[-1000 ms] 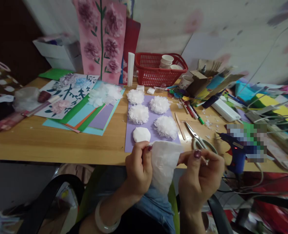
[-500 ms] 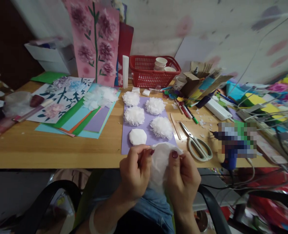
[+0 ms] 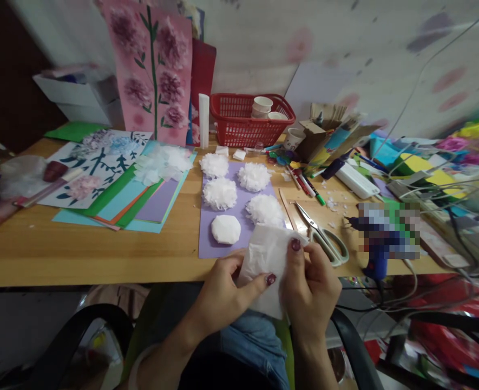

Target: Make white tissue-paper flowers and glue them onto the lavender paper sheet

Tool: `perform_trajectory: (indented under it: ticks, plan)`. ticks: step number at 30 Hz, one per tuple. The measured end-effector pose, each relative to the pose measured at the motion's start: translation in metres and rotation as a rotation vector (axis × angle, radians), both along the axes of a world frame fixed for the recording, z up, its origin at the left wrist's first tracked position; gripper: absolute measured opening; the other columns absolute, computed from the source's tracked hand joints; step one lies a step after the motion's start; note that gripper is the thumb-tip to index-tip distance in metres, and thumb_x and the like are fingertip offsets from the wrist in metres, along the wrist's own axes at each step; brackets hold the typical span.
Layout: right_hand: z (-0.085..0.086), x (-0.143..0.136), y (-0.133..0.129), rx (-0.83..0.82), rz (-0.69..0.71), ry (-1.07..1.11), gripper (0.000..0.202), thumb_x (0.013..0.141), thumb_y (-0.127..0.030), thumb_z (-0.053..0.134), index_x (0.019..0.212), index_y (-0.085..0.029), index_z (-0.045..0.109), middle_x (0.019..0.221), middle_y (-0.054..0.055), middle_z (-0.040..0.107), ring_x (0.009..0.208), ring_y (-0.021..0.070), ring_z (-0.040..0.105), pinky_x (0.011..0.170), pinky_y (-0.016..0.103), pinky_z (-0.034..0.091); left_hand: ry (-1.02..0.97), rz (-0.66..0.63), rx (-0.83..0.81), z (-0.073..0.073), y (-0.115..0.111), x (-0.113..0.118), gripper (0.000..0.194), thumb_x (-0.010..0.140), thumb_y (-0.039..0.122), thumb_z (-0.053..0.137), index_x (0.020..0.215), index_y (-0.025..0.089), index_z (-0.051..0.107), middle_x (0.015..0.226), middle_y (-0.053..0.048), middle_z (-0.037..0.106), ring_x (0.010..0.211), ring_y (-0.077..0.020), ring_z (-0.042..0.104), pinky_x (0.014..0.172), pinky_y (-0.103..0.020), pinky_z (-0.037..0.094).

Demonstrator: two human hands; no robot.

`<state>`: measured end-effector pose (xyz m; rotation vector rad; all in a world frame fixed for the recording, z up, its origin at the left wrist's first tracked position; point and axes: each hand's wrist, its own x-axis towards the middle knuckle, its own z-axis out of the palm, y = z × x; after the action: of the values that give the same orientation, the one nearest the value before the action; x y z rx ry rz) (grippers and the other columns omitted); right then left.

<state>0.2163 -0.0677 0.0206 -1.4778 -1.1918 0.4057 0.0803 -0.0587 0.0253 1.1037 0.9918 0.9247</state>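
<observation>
Between my hands, just over the table's front edge, is a sheet of thin white tissue paper (image 3: 263,254). My left hand (image 3: 227,290) pinches its left side, thumb lying across the front face. At the right edge my right hand (image 3: 310,281) grips it between thumb and fingers. Beyond the paper lies a purple sheet (image 3: 207,238) with several fluffy white paper flowers (image 3: 220,194) on it. A flat, rounded stack of white paper (image 3: 225,229) sits at its near left corner, apart from my hands. The tissue partly covers the nearest right flower (image 3: 264,208).
Scissors (image 3: 320,233) and a wooden stick (image 3: 287,208) lie right of the purple sheet. A blue glue gun (image 3: 375,262) stands farther right near cables. Coloured paper sheets (image 3: 153,208) spread at left. A red basket (image 3: 251,132) with paper cups stands at the back.
The tissue paper has turned from a crumpled, see-through shape into a flatter, squarer one raised higher. My left thumb has moved down across its face. The view has shifted slightly.
</observation>
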Motion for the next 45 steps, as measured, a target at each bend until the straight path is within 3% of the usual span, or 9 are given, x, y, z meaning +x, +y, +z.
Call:
perform_trajectory:
  ticks: [6, 14, 20, 24, 27, 30, 35, 43, 45]
  plan:
    - [0.013, -0.003, 0.005, 0.055, 0.036, 0.003, 0.041, 0.098, -0.04, 0.055, 0.064, -0.02, 0.044, 0.056, -0.007, 0.038, 0.049, 0.0087, 0.034, 0.045, 0.021, 0.029, -0.023, 0.103, 0.022, -0.01, -0.001, 0.003, 0.019, 0.089, 0.036, 0.066, 0.094, 0.018, 0.062, 0.085, -0.002, 0.071, 0.08, -0.0176, 0.068, 0.074, -0.027, 0.056]
    - [0.014, 0.0, 0.011, 0.022, -0.05, -0.025, 0.044, 0.096, -0.045, 0.056, 0.062, -0.021, 0.041, 0.056, -0.008, 0.032, 0.049, 0.0087, 0.03, 0.044, 0.023, 0.024, 0.006, 0.069, -0.065, -0.008, -0.008, 0.0, 0.036, 0.087, 0.056, 0.063, 0.086, 0.02, 0.057, 0.057, 0.006, 0.056, 0.035, -0.0069, 0.045, 0.032, -0.017, 0.035]
    - [0.019, 0.0, 0.016, 0.023, -0.09, -0.076, 0.042, 0.097, -0.042, 0.054, 0.063, -0.021, 0.042, 0.055, -0.007, 0.034, 0.05, 0.009, 0.031, 0.044, 0.023, 0.025, 0.033, 0.008, -0.019, -0.014, -0.014, -0.004, 0.041, 0.097, 0.056, 0.046, 0.077, 0.021, 0.053, 0.048, 0.006, 0.053, 0.041, -0.0115, 0.056, 0.043, -0.02, 0.042]
    - [0.015, 0.003, 0.016, 0.028, -0.077, -0.151, 0.037, 0.098, -0.038, 0.053, 0.067, -0.021, 0.044, 0.05, -0.01, 0.032, 0.043, 0.0078, 0.03, 0.042, 0.023, 0.023, 0.07, 0.0, 0.089, -0.013, -0.017, -0.007, 0.033, 0.099, 0.046, 0.047, 0.08, 0.021, 0.056, 0.066, 0.001, 0.065, 0.062, -0.0146, 0.064, 0.059, -0.023, 0.049]
    - [0.009, 0.005, 0.014, 0.074, -0.055, -0.226, 0.034, 0.099, -0.034, 0.053, 0.069, -0.021, 0.045, 0.051, -0.01, 0.033, 0.043, 0.007, 0.03, 0.044, 0.022, 0.025, 0.016, 0.052, 0.107, -0.009, -0.013, -0.004, 0.025, 0.095, 0.044, 0.057, 0.1, 0.02, 0.061, 0.086, -0.004, 0.073, 0.079, -0.0176, 0.069, 0.071, -0.024, 0.053]
    - [0.004, 0.003, 0.012, 0.119, -0.018, -0.264, 0.03, 0.098, -0.03, 0.053, 0.071, -0.021, 0.047, 0.054, -0.01, 0.035, 0.045, 0.0069, 0.029, 0.045, 0.021, 0.027, -0.021, 0.179, 0.101, -0.007, -0.005, 0.003, 0.032, 0.092, 0.047, 0.06, 0.111, 0.02, 0.058, 0.083, -0.003, 0.074, 0.069, -0.0158, 0.066, 0.061, -0.022, 0.051]
    - [0.001, -0.001, 0.009, 0.106, -0.016, -0.233, 0.027, 0.098, -0.03, 0.055, 0.073, -0.021, 0.049, 0.052, -0.01, 0.034, 0.044, 0.0065, 0.03, 0.043, 0.02, 0.026, 0.153, 0.352, 0.216, -0.012, -0.001, 0.012, 0.033, 0.097, 0.047, 0.05, 0.081, 0.021, 0.062, 0.053, 0.004, 0.051, 0.046, -0.0103, 0.044, 0.045, -0.019, 0.034]
    - [0.003, -0.001, 0.007, 0.066, 0.011, -0.117, 0.032, 0.099, -0.034, 0.054, 0.07, -0.021, 0.051, 0.051, -0.009, 0.036, 0.044, 0.007, 0.033, 0.043, 0.02, 0.028, 0.148, 0.346, 0.203, -0.015, -0.002, 0.01, 0.03, 0.098, 0.047, 0.047, 0.083, 0.022, 0.057, 0.051, 0.007, 0.043, 0.045, -0.0108, 0.039, 0.044, -0.021, 0.029]
    - [0.01, 0.009, 0.005, 0.083, 0.1, -0.077, 0.028, 0.099, -0.04, 0.053, 0.079, -0.022, 0.059, 0.06, -0.007, 0.05, 0.052, 0.0083, 0.047, 0.05, 0.018, 0.039, 0.188, 0.32, 0.199, -0.011, 0.0, 0.003, 0.032, 0.098, 0.048, 0.045, 0.081, 0.023, 0.054, 0.051, 0.008, 0.04, 0.045, -0.0107, 0.037, 0.044, -0.022, 0.027]
